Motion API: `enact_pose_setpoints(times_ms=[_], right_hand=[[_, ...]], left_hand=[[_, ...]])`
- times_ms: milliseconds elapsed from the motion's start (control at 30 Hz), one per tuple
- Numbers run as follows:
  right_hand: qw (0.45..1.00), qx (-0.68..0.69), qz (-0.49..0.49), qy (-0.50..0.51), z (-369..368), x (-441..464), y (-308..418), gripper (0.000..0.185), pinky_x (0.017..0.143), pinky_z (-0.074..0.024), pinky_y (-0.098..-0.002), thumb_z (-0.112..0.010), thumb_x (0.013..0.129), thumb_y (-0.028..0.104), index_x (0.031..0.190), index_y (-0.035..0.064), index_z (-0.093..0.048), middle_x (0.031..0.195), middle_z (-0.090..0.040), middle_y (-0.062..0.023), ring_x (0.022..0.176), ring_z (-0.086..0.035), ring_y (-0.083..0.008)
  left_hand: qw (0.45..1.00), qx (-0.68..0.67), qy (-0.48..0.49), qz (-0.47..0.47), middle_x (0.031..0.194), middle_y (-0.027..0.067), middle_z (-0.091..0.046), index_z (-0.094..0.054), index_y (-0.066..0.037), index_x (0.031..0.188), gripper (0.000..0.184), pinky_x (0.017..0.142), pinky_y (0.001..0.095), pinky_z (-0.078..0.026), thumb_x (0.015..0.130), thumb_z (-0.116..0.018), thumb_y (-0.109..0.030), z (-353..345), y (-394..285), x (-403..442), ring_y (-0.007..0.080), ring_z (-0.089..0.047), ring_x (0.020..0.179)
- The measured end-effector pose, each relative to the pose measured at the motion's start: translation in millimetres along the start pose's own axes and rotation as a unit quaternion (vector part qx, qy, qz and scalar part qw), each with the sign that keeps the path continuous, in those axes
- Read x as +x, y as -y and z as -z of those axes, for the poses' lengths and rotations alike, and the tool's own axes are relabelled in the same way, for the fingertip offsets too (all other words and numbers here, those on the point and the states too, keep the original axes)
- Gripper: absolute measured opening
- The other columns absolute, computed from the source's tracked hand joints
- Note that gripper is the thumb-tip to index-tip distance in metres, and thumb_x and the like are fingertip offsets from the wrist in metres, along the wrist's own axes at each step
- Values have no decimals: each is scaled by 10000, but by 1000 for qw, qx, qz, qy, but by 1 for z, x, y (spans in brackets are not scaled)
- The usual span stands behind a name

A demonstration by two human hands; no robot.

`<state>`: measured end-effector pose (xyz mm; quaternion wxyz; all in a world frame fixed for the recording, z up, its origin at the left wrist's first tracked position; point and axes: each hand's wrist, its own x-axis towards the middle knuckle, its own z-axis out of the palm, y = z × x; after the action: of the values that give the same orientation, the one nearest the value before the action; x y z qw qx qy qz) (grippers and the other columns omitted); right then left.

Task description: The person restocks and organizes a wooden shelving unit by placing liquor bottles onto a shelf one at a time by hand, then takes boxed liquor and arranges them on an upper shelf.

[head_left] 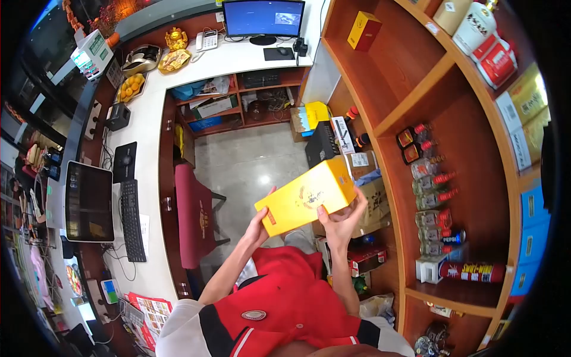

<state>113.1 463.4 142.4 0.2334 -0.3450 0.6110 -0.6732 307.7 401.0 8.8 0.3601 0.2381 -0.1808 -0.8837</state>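
A long yellow box [306, 199] with dark lettering and a round red-and-gold design is held in front of my body, tilted with its right end higher. My left hand [259, 223] grips its lower left end, thumb on the front face. Around the right end curls my right hand [345, 219], its thumb pressed on the front near the lower edge. Fingers behind the box are partly hidden. On the upper right shelf lies a smaller yellow and red box [364, 31].
Wooden shelves [410, 107] on the right hold several bottles [429, 202] and a Pepsi can [457, 237]. A maroon-covered chair [193, 217] stands left, beside the white counter [156, 196] with a keyboard [132, 220]. Cartons [373, 205] sit behind my right hand.
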Motion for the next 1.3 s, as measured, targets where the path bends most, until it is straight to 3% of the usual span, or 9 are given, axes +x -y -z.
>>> enact_pose_setpoints(times_ms=[167, 233, 400, 500, 567, 600, 967, 1100, 1300], right_hand=[[996, -6, 87, 0, -23, 112, 4, 991, 944, -601, -415, -916, 738, 112, 1501, 22, -292, 1383, -461, -234, 1198, -610, -302], [992, 2, 123, -16, -26, 164, -1, 984, 982, -582, -439, -930, 721, 115, 1494, 23, -328, 1381, -468, -224, 1211, -597, -310], [981, -86, 141, -100, -32, 285, -7, 989, 986, -555, -442, -953, 693, 138, 1497, 50, -383, 1389, -493, -184, 1259, -557, -307], [965, -132, 159, -163, -30, 351, -22, 999, 1009, -539, -462, -984, 655, 171, 1478, 47, -432, 1370, -473, -168, 1250, -553, -326], [946, -212, 157, -191, -31, 386, -19, 966, 987, -576, -470, -971, 691, 143, 1485, 70, -425, 1421, -499, -186, 1278, -563, -343], [943, -218, 158, -193, -31, 403, -23, 966, 987, -576, -470, -971, 691, 143, 1485, 70, -425, 1421, -499, -186, 1278, -563, -343], [886, -338, 156, -275, -26, 578, -94, 943, 1071, -480, -522, -974, 675, 228, 1442, 28, -463, 1340, -527, -247, 1284, -541, -435], [923, -271, 138, -237, -34, 642, -112, 968, 1097, -454, -531, -957, 708, 266, 1480, 19, -429, 1379, -513, -275, 1312, -511, -464], [767, -568, 202, -218, -37, 725, -107, 1027, 1071, -436, -546, -924, 746, 439, 1559, 73, -412, 1392, -476, -296, 1264, -495, -473]], left_hand=[[998, -3, -66, -5, 1582, 73, -489, -382, -107, 1586, 649, 1157, 448, -442, 1078, -543, -478, -22, -23, 128, 232, -520, 1413], [984, 129, -81, -88, 1524, 60, -531, -389, -119, 1585, 607, 1128, 438, -467, 1096, -528, -450, -58, -42, 171, 226, -524, 1401], [938, 277, -74, -192, 1554, 114, -469, -348, -108, 1624, 737, 1127, 439, -455, 1011, -720, -281, -141, -85, 275, 242, -506, 1403], [865, 433, 18, -253, 1550, 162, -440, -377, -110, 1612, 879, 1143, 461, -443, 879, -851, -210, -169, -87, 340, 307, -494, 1412], [719, 604, 9, -344, 1534, 181, -451, -421, -88, 1582, 920, 1105, 432, -483, 799, -896, -183, -186, -84, 387, 334, -494, 1409], [703, 609, 17, -367, 1512, 211, -455, -424, -59, 1562, 909, 1122, 443, -465, 788, -888, -170, -192, -81, 413, 393, -484, 1399], [696, 646, 85, -302, 1472, 234, -412, -333, -1, 1565, 900, 1115, 475, -457, 839, -842, -154, -222, -70, 619, 444, -454, 1376], [688, 645, 48, -328, 1468, 241, -402, -320, 19, 1557, 867, 1101, 485, -463, 865, -817, -141, -235, -73, 682, 455, -470, 1338], [694, 645, 26, -318, 1346, 247, -436, -357, 56, 1500, 774, 892, 518, -579, 886, -790, -133, -269, -92, 771, 475, -507, 1257]])
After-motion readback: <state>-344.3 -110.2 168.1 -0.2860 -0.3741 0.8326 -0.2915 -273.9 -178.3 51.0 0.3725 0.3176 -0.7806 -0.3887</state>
